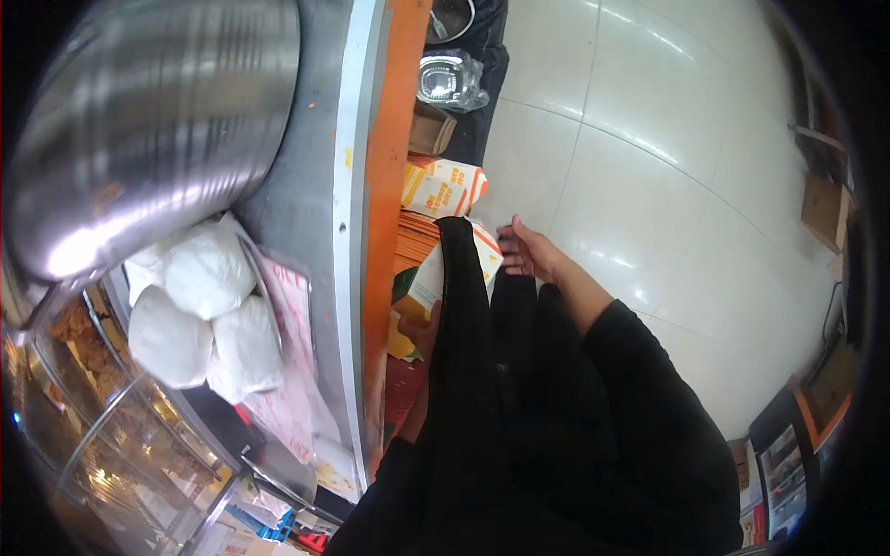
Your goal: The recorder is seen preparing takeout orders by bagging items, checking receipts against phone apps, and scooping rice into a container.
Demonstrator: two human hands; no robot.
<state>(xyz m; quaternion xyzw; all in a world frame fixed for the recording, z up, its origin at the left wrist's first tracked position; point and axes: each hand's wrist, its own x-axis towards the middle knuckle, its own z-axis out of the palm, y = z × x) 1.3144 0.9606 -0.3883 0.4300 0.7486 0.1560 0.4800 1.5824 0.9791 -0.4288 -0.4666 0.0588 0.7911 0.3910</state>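
Observation:
My left hand (423, 331) is low beside the orange counter edge, partly hidden by black clothing, with its fingers at a printed white and yellow paper food carton (425, 283). Whether it grips the carton is not clear. To the right, my right hand (528, 249) is held over the floor with its fingers apart and nothing in it, close to the carton's right corner. Another printed carton (445, 187) lies just above, and a stack of orange-edged flat cartons (416, 240) shows between the two on the shelf under the counter.
On the steel counter (313, 139) stand a large metal container (160, 125) and several white wrapped bundles (208, 271). A glass display case (104, 417) with fried food is at lower left. Clear plastic containers (445, 80) and brown boxes (430, 131) lie below the counter. Cardboard boxes (824, 208) stand far right.

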